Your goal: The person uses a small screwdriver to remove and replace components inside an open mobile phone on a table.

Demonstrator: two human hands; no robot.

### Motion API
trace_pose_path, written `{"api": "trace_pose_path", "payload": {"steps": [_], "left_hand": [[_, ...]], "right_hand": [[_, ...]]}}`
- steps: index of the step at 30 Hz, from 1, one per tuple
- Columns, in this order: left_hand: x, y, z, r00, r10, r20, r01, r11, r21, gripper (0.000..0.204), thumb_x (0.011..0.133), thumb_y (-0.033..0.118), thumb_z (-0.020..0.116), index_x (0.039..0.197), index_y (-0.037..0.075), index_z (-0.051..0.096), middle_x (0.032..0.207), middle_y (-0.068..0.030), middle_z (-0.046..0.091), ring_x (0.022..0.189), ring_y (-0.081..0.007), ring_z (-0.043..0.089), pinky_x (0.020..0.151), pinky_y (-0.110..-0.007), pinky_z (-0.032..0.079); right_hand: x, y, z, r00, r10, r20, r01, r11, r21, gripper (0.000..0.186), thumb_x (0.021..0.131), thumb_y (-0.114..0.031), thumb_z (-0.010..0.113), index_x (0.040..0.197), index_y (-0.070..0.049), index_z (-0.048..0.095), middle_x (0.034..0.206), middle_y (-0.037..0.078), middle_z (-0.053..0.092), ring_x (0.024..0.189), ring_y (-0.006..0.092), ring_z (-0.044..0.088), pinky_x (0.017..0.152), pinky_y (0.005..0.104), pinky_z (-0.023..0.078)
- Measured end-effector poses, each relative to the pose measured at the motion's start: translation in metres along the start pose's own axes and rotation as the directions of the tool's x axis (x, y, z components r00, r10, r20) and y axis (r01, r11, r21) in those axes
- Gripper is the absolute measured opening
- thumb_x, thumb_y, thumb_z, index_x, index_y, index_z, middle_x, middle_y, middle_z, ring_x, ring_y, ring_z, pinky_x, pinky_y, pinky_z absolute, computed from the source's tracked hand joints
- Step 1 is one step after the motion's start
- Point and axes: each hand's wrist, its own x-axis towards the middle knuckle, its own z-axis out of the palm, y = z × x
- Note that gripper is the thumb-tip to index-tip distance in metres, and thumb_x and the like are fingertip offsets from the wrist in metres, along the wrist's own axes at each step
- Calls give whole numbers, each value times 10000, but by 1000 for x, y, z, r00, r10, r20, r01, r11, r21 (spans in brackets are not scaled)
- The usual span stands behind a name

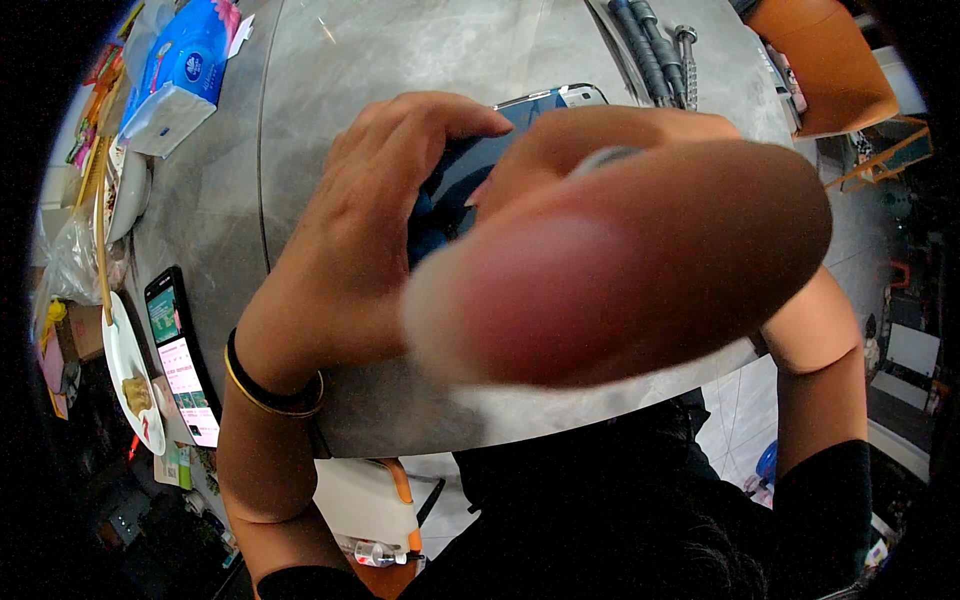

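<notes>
A dark glossy handheld device (460, 172) with a silver top edge is mid-table, partly covered by both hands. My left hand (350, 230), a dark and gold band at its wrist, curls over the device's left side with fingers bent. My right hand (640, 240) is over the right side, closed, with one large blurred fingertip very near the camera hiding much of it. A small grey, curved thing peeks from behind that finger; I cannot make out what it is or what the hand grips.
A blue tissue pack (180, 80) lies at back left, near a bowl (128, 205), a white plate (122, 345) with food and a phone (178, 360) with a lit screen. Dark rods (645, 55) lie at back right, beside an orange chair (830, 60). The table's near edge (510, 435) curves below my hands.
</notes>
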Motion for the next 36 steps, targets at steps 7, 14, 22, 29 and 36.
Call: {"api": "trace_pose_path", "payload": {"steps": [7, 14, 22, 29, 36], "left_hand": [[-7, 3, -1, 982, -151, 112, 162, 983, -91, 696, 725, 146, 707, 1360, 0, 464, 1348, -135, 528, 1289, -246, 455, 1098, -392, 314], [-5, -3, 1, 999, -18, 33, 20, 998, -58, 657, 674, 127, 650, 1301, 18, 487, 1273, -155, 533, 1237, -298, 472, 1062, -406, 330], [-1, -9, 7, 987, 138, -82, -140, 990, -23, 630, 630, 105, 599, 1249, 34, 506, 1208, -172, 537, 1193, -342, 487, 1034, -416, 344], [-4, -6, 1, 995, 95, -11, -95, 995, 5, 655, 638, 116, 616, 1273, 29, 485, 1233, -170, 526, 1211, -326, 478, 1047, -408, 334], [-3, -5, -1, 996, 85, 16, -85, 996, 24, 681, 645, 126, 632, 1297, 23, 463, 1258, -169, 515, 1230, -309, 468, 1059, -400, 325]], "right_hand": [[18, -30, -51, 890, 358, 280, -415, 892, 180, 400, 777, -118, 781, 1116, -28, 589, 978, 107, 693, 847, 196, 701, 751, 297, 596], [-10, -29, -30, 910, 382, 164, -414, 866, 279, 290, 809, -168, 756, 1050, -38, 660, 1035, 109, 693, 1006, 229, 663, 887, 326, 545], [2, -36, -43, 878, 411, 246, -474, 818, 325, 394, 838, -263, 708, 1149, -28, 651, 1120, 119, 672, 1086, 258, 629, 969, 363, 508], [-10, -25, -26, 935, 326, 140, -354, 883, 308, 392, 818, -165, 752, 1156, -44, 594, 1074, 96, 676, 1033, 218, 654, 932, 349, 529], [-3, -21, -20, 961, 257, 100, -276, 895, 350, 442, 827, -165, 730, 1215, -57, 547, 1088, 103, 671, 1039, 237, 649, 921, 351, 521]]}}
